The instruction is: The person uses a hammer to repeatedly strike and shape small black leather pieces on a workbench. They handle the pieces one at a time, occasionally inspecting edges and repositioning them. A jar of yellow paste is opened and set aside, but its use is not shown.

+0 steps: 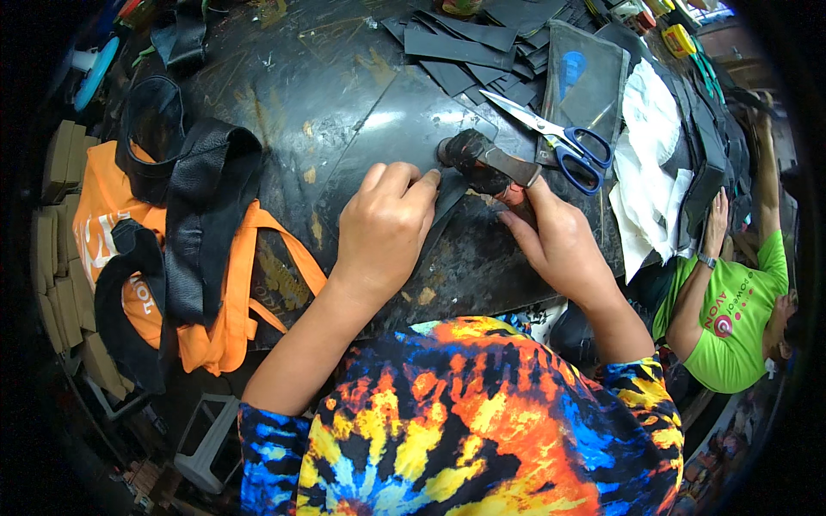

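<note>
My right hand (557, 230) is wrapped round a hammer (508, 163) with a metal head partly covered in black. The hammer's head is low over a black leather-like strip (444, 205) lying on the dark table (284, 52). My left hand (387, 222) is closed, its fingertips pinching the strip's edge close beside the hammer head. The strip's far end is partly hidden by the hammer. Scissors (559, 142) with blue handles lie beyond my right hand, blades pointing away to the left.
Cut black pieces (460, 47) are heaped at the far side. A dark clear-fronted pouch (589, 73) and crumpled white sheets (650, 163) lie to the right. An orange bag (219, 344) and black leather straps (206, 215) occupy the left. A co-worker in a green shirt (731, 318) is at right.
</note>
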